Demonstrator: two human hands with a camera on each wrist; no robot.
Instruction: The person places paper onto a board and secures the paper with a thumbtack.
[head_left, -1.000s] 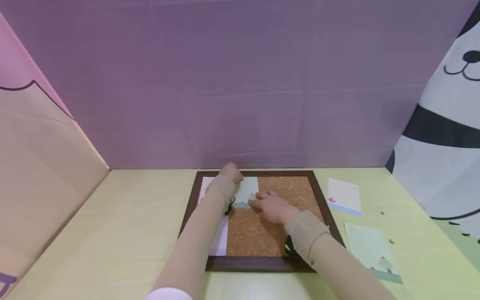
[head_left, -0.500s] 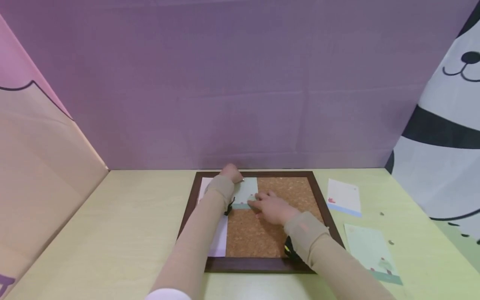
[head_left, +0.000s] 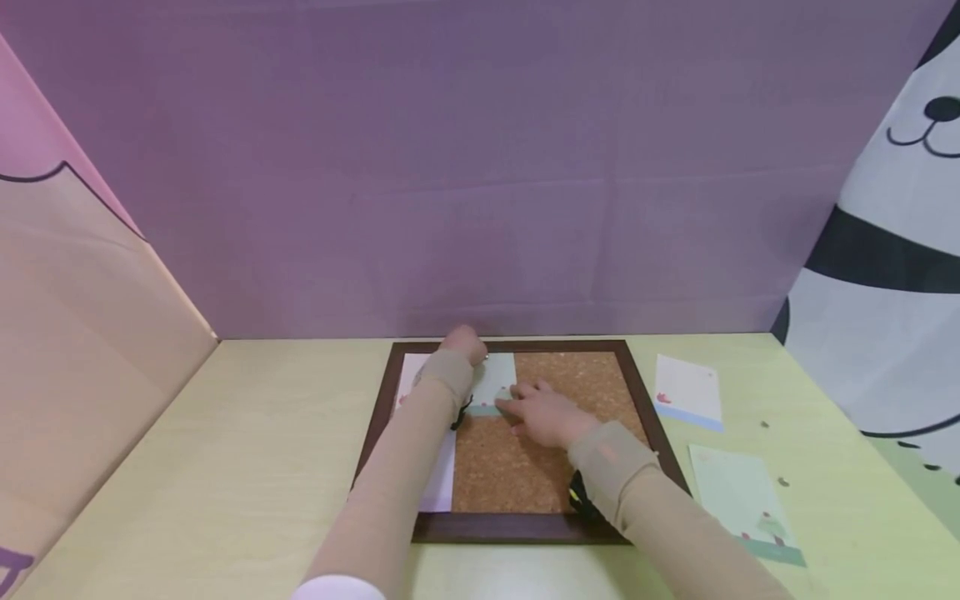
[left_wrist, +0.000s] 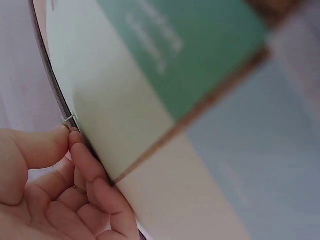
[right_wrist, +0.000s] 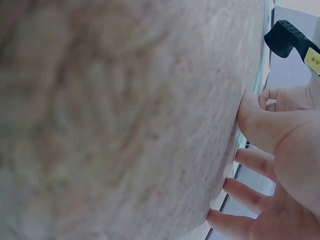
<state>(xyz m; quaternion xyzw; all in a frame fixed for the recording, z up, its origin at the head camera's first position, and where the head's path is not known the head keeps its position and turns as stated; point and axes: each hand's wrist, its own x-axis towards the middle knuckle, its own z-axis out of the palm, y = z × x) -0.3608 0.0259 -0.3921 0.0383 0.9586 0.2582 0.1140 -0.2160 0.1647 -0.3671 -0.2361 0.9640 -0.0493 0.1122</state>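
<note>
The fingers of the left hand (head_left: pixel 465 343) are curled, and the tips of thumb and forefinger pinch at a small, pale, slender pin (left_wrist: pixel 70 118); how much of it lies between them is too small to tell. The forefinger's side lies along the top edge of a pale green rectangular paper sheet with a darker green band (head_left: pixel 492 377). This sheet lies on a brown cork board in a dark brown frame (head_left: pixel 510 475), with its banded end away from the left fingertips and towards the right hand (head_left: pixel 555 415).

The right fingers are spread apart and reach over the sheet's banded lower right corner, the forefinger touching the paper; the right thumb is just beyond the band, over the cork. Bare cork lies beneath the right palm and beyond the right fingers.

To the left of the left fingers, partly under that hand and arm, a pinkish-white paper sheet (head_left: pixel 411 371) lies beside the green one. Nearer the person, a lavender-white paper sheet (head_left: pixel 441 479) shows past the left forearm.

Well to the right of the right fingers, on the pale yellow wooden tabletop (head_left: pixel 285 433), lie a white sheet with a blue band (head_left: pixel 687 387), a light green sheet with a printed tree (head_left: pixel 738 492) and two tiny grey objects (head_left: pixel 783 482).
</note>
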